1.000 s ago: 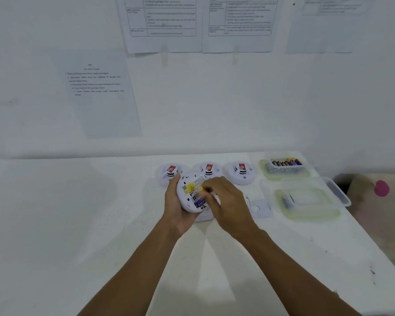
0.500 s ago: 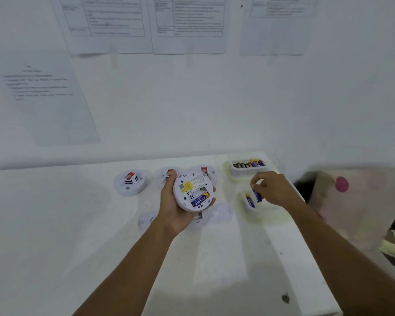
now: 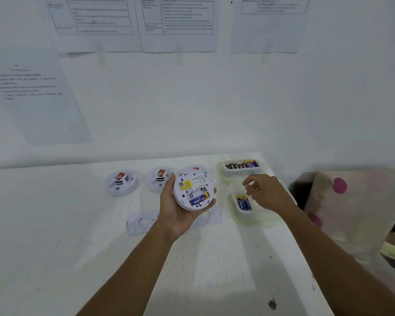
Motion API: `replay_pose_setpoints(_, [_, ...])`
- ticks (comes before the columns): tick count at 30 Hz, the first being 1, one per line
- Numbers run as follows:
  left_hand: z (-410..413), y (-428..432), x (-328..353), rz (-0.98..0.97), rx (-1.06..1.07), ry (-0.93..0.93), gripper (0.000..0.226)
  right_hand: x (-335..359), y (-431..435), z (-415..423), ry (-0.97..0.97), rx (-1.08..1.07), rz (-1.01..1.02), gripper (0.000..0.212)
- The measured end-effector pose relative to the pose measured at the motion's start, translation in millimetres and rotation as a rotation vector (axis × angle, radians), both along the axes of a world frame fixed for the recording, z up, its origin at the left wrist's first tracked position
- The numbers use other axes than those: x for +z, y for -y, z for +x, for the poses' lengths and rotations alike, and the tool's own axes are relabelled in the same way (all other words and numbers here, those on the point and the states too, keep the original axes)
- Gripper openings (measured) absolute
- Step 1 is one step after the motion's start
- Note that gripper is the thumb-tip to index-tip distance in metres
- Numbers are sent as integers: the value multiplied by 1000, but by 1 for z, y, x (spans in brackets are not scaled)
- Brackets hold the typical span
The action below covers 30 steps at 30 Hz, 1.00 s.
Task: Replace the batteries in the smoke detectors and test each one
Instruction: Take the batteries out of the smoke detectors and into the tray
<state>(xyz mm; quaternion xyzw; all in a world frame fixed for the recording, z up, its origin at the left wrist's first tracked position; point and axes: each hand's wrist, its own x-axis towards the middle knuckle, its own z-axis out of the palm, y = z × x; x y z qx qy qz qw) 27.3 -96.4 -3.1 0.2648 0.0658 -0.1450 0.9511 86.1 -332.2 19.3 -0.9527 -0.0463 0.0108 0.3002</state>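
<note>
We are gripping the smoke detector [image 3: 193, 190] at frame centre in our left hand [image 3: 178, 210], our right hand [image 3: 267, 192] hovering loosely curled over the battery tray [image 3: 240, 214] by the table's [image 3: 55, 224] right edge, spare detectors [image 3: 121, 182] sitting left.

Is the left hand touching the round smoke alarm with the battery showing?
Touching. The head view shows the left hand cupping the smoke alarm from below, thumb on its left rim and fingertips curled over its right rim.
</note>
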Motion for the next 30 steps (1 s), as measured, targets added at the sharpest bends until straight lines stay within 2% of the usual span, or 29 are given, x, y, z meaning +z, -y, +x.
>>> replay_pose_setpoints(3, [3, 2, -2, 10, 55, 9, 74, 15, -31, -29, 79, 109, 282, 11])
replay_pose_setpoints(6, [7, 4, -3, 38, 130, -6, 68, 9, -62, -54, 117, 158, 406, 11])
replay_pose_setpoints(13, [4, 7, -4, 108, 202, 13, 62, -12, -95, -68, 134, -21, 604, 8])
replay_pose_setpoints(17, [3, 6, -2, 134, 219, -4, 68, -13, -104, -73, 139, -82, 629, 11])
replay_pose_setpoints(30, [-3, 6, -4, 180, 215, 38, 55, -10, -108, -76, 66, -139, 712, 4])
